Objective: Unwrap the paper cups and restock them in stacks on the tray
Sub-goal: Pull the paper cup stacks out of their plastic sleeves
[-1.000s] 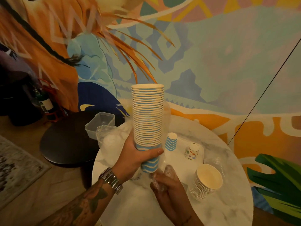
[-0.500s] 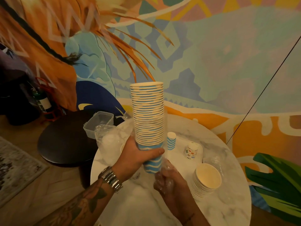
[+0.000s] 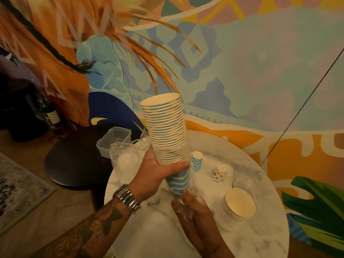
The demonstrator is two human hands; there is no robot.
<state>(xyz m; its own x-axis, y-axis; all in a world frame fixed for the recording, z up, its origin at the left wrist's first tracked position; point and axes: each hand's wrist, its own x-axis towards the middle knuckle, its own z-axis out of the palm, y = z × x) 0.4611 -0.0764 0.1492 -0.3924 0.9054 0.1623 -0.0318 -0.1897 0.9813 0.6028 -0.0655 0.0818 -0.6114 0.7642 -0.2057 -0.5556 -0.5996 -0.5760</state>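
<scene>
A tall stack of blue-and-white striped paper cups (image 3: 167, 131) is held up over the table, its top tilted to the left. My left hand (image 3: 158, 172) grips the stack near its bottom, thumb across the front. Below it, my right hand (image 3: 189, 207) pinches the clear plastic wrap (image 3: 193, 194) bunched under the lowest cup. On the white tray (image 3: 206, 175) stand a single striped cup (image 3: 197, 162), upside down, and a small patterned cup (image 3: 220, 173).
A shorter stack of white cups (image 3: 237, 208) sits at the right of the round marble table (image 3: 260, 229). Crumpled clear plastic (image 3: 126, 161) and a clear plastic box (image 3: 113, 140) lie at the table's left; a dark round stool (image 3: 74, 161) stands beside.
The stack has tipped from upright to leaning left. My right hand has stayed under the bottom cup, holding the plastic wrap.
</scene>
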